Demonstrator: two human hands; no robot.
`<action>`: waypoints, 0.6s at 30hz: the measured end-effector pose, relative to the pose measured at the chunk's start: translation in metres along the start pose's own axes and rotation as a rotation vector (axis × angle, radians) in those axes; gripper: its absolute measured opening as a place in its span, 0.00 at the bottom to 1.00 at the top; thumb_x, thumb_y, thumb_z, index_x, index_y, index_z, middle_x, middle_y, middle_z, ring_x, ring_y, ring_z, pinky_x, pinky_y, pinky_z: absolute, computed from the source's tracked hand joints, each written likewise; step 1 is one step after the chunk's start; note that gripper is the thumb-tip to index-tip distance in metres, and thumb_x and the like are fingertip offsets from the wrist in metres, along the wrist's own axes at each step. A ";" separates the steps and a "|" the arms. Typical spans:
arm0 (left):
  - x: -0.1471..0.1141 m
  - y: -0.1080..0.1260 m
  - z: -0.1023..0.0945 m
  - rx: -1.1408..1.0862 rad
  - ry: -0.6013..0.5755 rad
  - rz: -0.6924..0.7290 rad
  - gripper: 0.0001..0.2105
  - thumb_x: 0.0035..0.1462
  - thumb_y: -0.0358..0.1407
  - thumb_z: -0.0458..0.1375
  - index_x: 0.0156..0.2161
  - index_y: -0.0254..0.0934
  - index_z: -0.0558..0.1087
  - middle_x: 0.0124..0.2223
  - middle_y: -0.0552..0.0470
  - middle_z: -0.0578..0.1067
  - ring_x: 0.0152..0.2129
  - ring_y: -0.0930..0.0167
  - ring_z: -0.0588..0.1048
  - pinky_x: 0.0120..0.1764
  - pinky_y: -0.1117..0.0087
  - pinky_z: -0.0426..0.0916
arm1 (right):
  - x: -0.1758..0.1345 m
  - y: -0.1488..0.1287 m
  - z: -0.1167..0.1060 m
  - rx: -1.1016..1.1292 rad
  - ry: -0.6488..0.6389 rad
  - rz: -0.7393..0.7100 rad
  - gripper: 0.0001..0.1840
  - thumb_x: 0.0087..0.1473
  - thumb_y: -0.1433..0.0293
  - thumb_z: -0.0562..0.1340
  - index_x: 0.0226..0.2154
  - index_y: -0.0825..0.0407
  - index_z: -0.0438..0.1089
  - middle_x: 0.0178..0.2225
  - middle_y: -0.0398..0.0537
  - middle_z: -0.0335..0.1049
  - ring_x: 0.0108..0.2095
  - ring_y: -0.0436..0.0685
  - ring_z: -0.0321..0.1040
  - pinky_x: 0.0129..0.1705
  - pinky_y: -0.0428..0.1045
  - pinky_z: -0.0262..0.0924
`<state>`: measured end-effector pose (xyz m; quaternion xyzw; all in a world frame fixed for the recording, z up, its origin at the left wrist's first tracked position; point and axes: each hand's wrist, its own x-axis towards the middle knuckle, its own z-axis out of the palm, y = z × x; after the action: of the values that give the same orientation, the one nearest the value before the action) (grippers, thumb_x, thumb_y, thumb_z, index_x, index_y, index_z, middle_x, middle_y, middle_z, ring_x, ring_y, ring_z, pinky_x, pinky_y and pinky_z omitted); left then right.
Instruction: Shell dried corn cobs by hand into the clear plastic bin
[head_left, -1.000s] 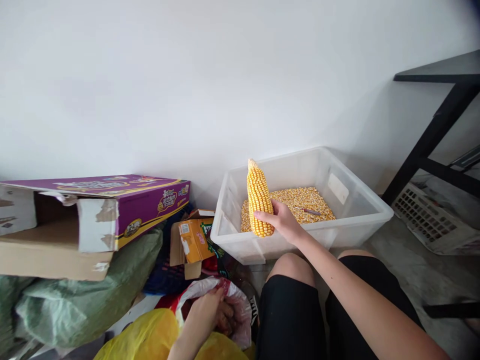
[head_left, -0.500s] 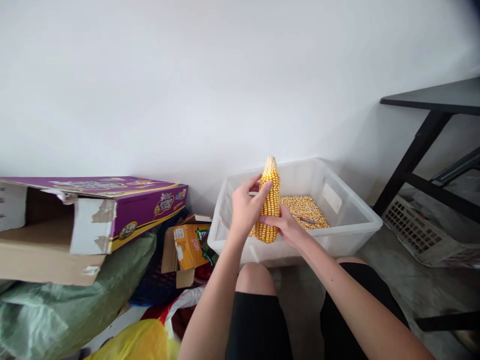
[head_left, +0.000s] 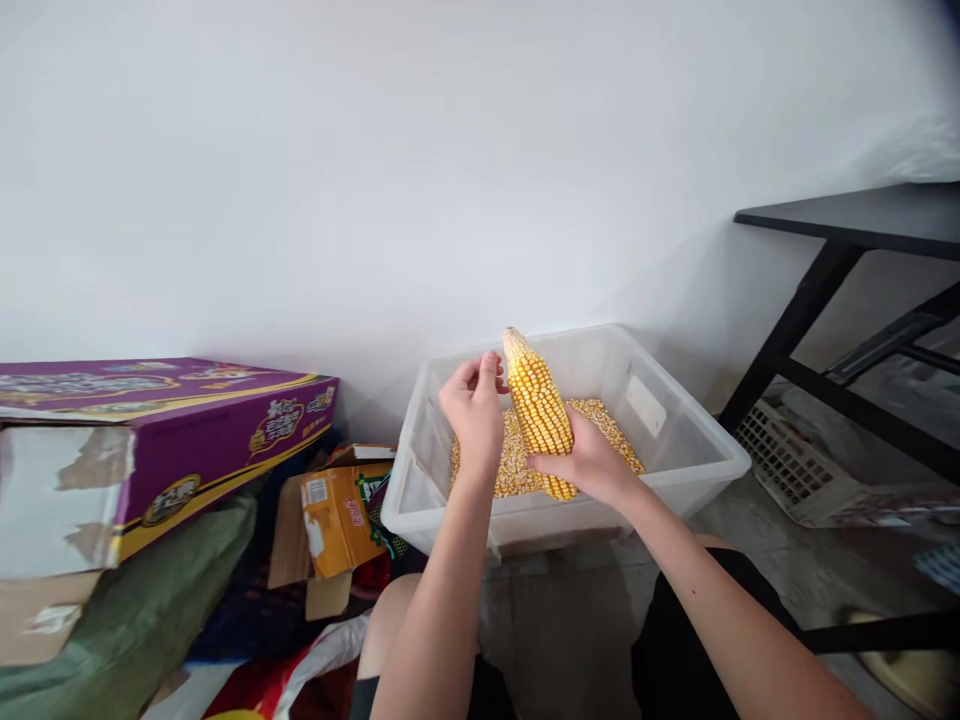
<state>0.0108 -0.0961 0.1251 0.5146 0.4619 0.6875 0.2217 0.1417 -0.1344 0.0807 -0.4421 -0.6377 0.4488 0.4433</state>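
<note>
My right hand (head_left: 589, 458) grips the lower part of an ear of corn (head_left: 538, 400) with yellow kernels. Its pale tapered tip points up and leans to the left. Just left of that tip, my left hand (head_left: 476, 400) is closed, thumb against curled fingers; whatever it might pinch is hidden or too small to see. Both hands are over a translucent plastic bin (head_left: 686, 450), where loose corn kernels (head_left: 510, 465) cover part of the bottom.
A purple carton (head_left: 225, 450) lies open at the left, above a green sack (head_left: 165, 600). Between carton and bin is a small orange box (head_left: 341, 520). A black table (head_left: 847, 215) and a white plastic basket (head_left: 795, 465) stand at the right; a white wall (head_left: 450, 180) rises behind.
My left hand has come off the corn and closed beside its tip. The ear, upright before, now tilts left in my right hand. The view has shifted somewhat, and my knees are further apart.
</note>
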 end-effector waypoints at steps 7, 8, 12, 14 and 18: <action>0.003 0.009 -0.014 0.288 -0.036 0.355 0.09 0.55 0.38 0.57 0.38 0.42 0.78 0.37 0.50 0.73 0.35 0.71 0.69 0.39 0.66 0.64 | 0.001 -0.003 0.004 -0.534 0.121 -0.051 0.18 0.39 0.63 0.63 0.36 0.50 0.64 0.30 0.46 0.69 0.29 0.56 0.64 0.27 0.48 0.53; 0.006 0.008 -0.017 0.392 -0.067 0.419 0.09 0.56 0.38 0.56 0.38 0.42 0.77 0.37 0.49 0.72 0.36 0.70 0.68 0.40 0.65 0.64 | 0.001 -0.003 0.006 -0.601 0.130 -0.059 0.18 0.39 0.62 0.63 0.35 0.50 0.63 0.29 0.46 0.69 0.28 0.56 0.64 0.26 0.48 0.52; 0.016 0.007 -0.033 0.649 -0.168 0.546 0.09 0.57 0.39 0.55 0.36 0.43 0.78 0.39 0.48 0.70 0.39 0.67 0.65 0.42 0.62 0.62 | 0.001 -0.003 0.009 -0.807 0.169 -0.101 0.19 0.40 0.59 0.62 0.34 0.51 0.62 0.27 0.47 0.68 0.27 0.57 0.64 0.24 0.47 0.49; 0.018 0.012 -0.042 0.692 -0.217 0.577 0.09 0.56 0.40 0.56 0.34 0.44 0.78 0.43 0.48 0.70 0.42 0.65 0.64 0.44 0.61 0.62 | 0.001 -0.002 0.008 -0.875 0.188 -0.144 0.20 0.41 0.58 0.62 0.36 0.51 0.63 0.27 0.48 0.68 0.27 0.58 0.65 0.24 0.48 0.49; 0.019 0.025 -0.056 0.678 -0.418 0.643 0.08 0.56 0.38 0.56 0.33 0.42 0.78 0.43 0.48 0.74 0.45 0.64 0.66 0.46 0.59 0.62 | 0.000 -0.002 0.001 -0.950 0.179 -0.268 0.23 0.42 0.58 0.61 0.41 0.51 0.65 0.27 0.48 0.69 0.28 0.58 0.65 0.26 0.49 0.52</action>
<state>-0.0435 -0.1162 0.1540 0.8002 0.4230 0.4149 -0.0926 0.1407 -0.1348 0.0821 -0.5461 -0.7822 0.0082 0.2997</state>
